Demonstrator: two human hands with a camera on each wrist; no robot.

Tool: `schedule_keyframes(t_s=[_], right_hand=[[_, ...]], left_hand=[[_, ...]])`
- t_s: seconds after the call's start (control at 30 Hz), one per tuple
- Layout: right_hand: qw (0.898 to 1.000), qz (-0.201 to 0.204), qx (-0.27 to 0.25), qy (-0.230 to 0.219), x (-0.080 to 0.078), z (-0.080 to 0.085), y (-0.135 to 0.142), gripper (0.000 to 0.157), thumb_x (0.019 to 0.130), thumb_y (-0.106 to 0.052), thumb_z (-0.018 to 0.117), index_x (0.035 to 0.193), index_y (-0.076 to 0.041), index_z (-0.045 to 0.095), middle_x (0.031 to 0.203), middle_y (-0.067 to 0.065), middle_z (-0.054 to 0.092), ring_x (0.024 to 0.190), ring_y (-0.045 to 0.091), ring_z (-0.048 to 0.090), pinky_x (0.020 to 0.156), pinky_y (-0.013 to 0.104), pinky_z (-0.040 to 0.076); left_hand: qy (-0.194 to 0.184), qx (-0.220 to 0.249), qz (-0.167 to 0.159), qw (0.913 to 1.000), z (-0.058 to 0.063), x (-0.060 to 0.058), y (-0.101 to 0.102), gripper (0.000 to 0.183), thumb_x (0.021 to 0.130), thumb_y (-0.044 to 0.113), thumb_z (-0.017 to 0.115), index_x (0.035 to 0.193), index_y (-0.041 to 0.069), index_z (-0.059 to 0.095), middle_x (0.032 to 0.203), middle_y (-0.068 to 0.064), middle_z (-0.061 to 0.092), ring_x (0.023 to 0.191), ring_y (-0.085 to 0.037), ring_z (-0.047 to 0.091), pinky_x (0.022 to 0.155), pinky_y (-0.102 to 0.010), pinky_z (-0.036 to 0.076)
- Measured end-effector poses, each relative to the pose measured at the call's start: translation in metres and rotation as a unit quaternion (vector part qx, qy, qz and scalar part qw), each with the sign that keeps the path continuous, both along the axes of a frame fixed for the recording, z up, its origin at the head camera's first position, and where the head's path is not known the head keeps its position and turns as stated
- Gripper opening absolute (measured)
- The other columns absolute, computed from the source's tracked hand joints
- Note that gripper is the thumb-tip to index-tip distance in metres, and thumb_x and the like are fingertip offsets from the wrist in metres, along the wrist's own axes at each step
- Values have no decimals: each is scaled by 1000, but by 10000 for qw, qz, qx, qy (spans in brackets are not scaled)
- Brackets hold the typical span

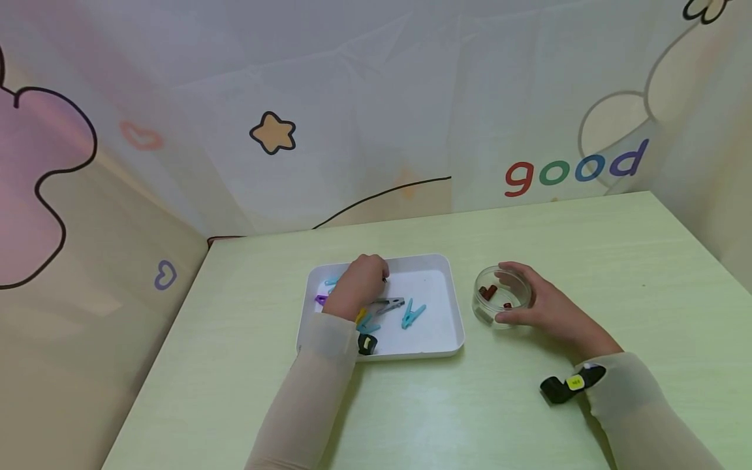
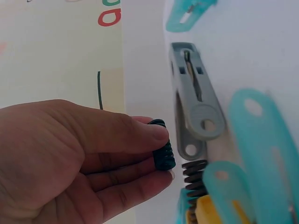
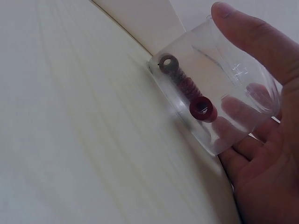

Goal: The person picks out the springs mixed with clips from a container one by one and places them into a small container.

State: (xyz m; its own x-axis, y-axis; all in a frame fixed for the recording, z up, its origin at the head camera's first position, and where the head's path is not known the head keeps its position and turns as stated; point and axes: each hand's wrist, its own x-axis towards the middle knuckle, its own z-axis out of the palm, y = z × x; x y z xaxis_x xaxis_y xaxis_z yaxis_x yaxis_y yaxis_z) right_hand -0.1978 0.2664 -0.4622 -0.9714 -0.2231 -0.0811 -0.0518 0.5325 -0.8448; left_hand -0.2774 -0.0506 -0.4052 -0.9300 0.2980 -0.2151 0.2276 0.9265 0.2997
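Over the white tray [image 1: 439,329], my left hand [image 1: 358,285] pinches a small dark green coil spring [image 2: 164,161] between thumb and fingers. Close to it in the left wrist view lie a grey clothespin [image 2: 200,105], a black spring [image 2: 194,182] and several light blue clothespins [image 2: 264,140]. To the right of the tray, my right hand [image 1: 542,303] grips a clear round jar [image 1: 483,316] from its right side, thumb and fingers around the wall. Inside the jar lie several dark red springs [image 3: 202,108], seen through its side in the right wrist view.
A light blue clothespin [image 1: 413,314] lies apart in the tray's middle. A purple piece [image 1: 320,299] is at the tray's left, and a yellow piece [image 1: 360,316] shows beside my left wrist. The pale green table [image 1: 440,411] ends at a printed backdrop [image 1: 364,130] behind.
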Motion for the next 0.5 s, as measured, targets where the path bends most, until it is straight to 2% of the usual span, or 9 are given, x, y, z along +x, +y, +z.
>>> schedule_keyframes(t_s=[0.3, 0.5], right_hand=[[10000, 4, 38, 0, 1, 2, -1, 101, 74, -44, 81, 152, -22, 20, 156, 12, 34, 144, 40, 26, 110, 69, 21], [10000, -18, 4, -53, 1, 2, -1, 102, 74, -45, 81, 152, -23, 20, 156, 11, 34, 144, 39, 26, 110, 69, 21]], left_hand=[[289, -3, -305, 9991, 7, 3, 3, 26, 93, 5, 58, 116, 5, 70, 115, -8, 70, 99, -20, 62, 95, -36, 53], [330, 16, -392, 9987, 15, 6, 5, 27, 94, 4, 55, 117, 5, 70, 117, -8, 69, 103, -21, 63, 96, -35, 52]])
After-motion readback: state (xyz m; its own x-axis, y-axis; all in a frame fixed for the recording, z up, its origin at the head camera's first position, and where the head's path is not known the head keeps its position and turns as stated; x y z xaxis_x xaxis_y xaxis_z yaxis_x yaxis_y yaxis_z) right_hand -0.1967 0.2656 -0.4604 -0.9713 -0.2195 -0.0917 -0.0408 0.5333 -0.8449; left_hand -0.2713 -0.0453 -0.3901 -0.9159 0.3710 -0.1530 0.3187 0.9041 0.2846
